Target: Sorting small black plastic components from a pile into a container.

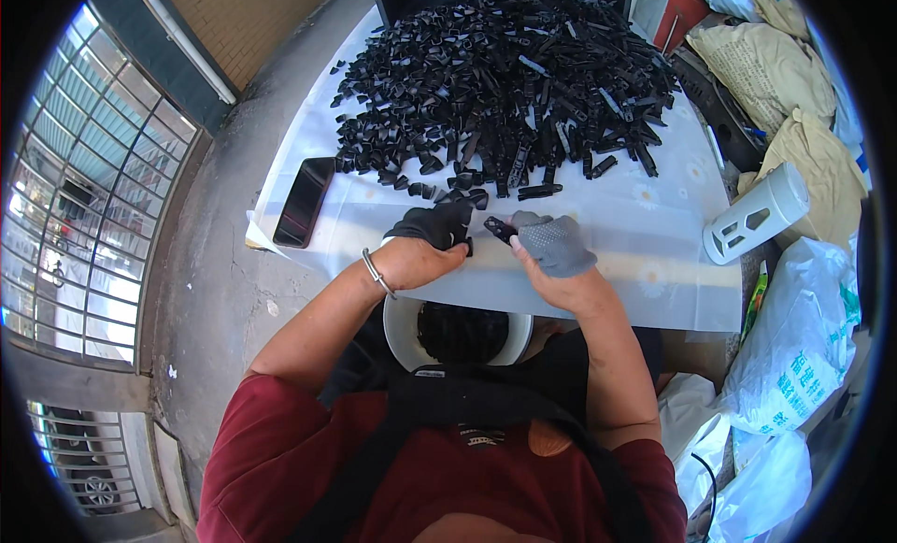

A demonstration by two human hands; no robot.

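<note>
My right hand [553, 246], in a grey dotted glove with bare thumb, is closed on a slim black plastic part [500, 229] that points toward my other hand. A little to the left, my left hand [432, 233] wears a dark glove with a bare thumb and is closed too. A bit of a small black plastic piece [469, 248] shows at its fingertips, the rest hidden by the fingers. The hands are apart, above the near edge of a table with a pale flowered cover [598, 249]. Just beyond them lies a big heap of black plastic parts [505, 85], short pieces leftward, longer ones rightward.
A phone [305, 203] lies at the table's left edge. On the right rests a tilted white plastic holder [757, 212] with cut-outs. Below the near edge, a white bucket [402, 342] holds dark contents. Sacks [766, 62] and plastic bags [794, 347] crowd the right side.
</note>
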